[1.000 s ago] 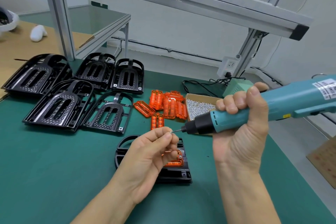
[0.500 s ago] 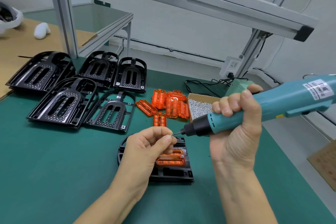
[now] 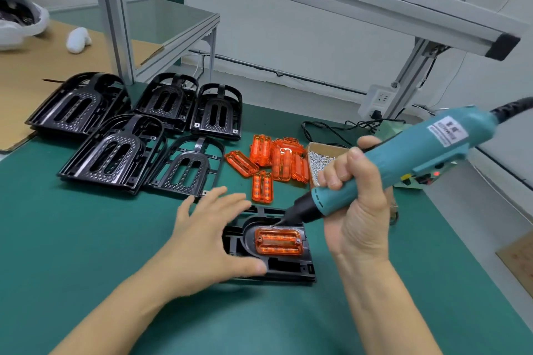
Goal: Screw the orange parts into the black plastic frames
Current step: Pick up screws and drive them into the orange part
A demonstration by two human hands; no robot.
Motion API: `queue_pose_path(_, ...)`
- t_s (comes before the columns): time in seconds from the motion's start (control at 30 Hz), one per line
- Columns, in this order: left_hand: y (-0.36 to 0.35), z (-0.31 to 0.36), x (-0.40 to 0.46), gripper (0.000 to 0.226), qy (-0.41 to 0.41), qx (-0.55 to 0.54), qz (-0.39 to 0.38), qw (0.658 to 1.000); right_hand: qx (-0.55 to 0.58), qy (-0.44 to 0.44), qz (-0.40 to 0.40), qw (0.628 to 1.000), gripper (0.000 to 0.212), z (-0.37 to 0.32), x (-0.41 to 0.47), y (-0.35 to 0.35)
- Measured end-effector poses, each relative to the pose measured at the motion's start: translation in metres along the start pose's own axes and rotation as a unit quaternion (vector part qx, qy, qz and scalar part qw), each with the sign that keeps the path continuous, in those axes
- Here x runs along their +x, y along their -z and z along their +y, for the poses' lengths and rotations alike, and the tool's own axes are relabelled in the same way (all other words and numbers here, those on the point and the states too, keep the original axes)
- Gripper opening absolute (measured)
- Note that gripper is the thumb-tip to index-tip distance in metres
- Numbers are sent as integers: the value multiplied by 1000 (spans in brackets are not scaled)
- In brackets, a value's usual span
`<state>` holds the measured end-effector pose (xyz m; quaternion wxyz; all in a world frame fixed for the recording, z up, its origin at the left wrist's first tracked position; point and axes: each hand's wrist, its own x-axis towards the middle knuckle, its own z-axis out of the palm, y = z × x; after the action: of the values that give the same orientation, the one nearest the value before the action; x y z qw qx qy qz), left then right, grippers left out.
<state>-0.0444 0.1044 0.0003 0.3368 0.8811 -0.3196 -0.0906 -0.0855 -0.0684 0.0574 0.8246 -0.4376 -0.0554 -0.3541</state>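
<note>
Lowering the screwdriver (image 3: 403, 164), clenched in your right hand (image 3: 357, 210), toward the orange part (image 3: 278, 242) lower centre; left hand (image 3: 210, 236) released the screw, splayed beside the frame (image 3: 288, 271): driving's next.

Screwdriver label: a white sticker with dark print on the teal electric screwdriver (image 3: 427, 150), at 3 o'clock in the view; characters too blurred to read.
Other readable text: none.
</note>
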Motion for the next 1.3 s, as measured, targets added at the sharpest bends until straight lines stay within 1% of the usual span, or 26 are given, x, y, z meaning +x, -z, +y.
queue_pose_path(0.03, -4, -1, 0, 110, -3, 44, -15, 999, -7, -9, -7, 1000, 17, 4, -1, 0)
queue_pose_path(0.1, -10, -4, 1, 110, -6, 78, -14, 997, -20, -24, -21, 999, 18, 10, -2, 1)
queue_pose_path(0.3, -12, -7, 1, 99, -24, 54, 13, 998, -52, -36, -49, 997, 19, 21, -1, 0)
queue_pose_path(0.67, -14, -10, 3, 98, -34, 48, 22, 998, -102, -60, -105, 987, 19, 26, 4, -1)
queue_pose_path(0.77, -14, -10, 4, 99, -35, 39, 25, 998, -123, -63, -136, 981, 20, 28, 7, -6)
queue_pose_path(0.93, -15, -12, 5, 102, -23, 28, 26, 999, -156, -87, -234, 956, 18, 30, 13, -13)
queue_pose_path(1.13, -15, -12, 5, 100, -6, 7, 21, 1000, -132, -107, -265, 949, 21, 28, 13, -5)
queue_pose_path(1.3, -15, -13, 6, 100, 1, 6, 17, 1000, -150, -113, -288, 939, 21, 31, 15, -10)
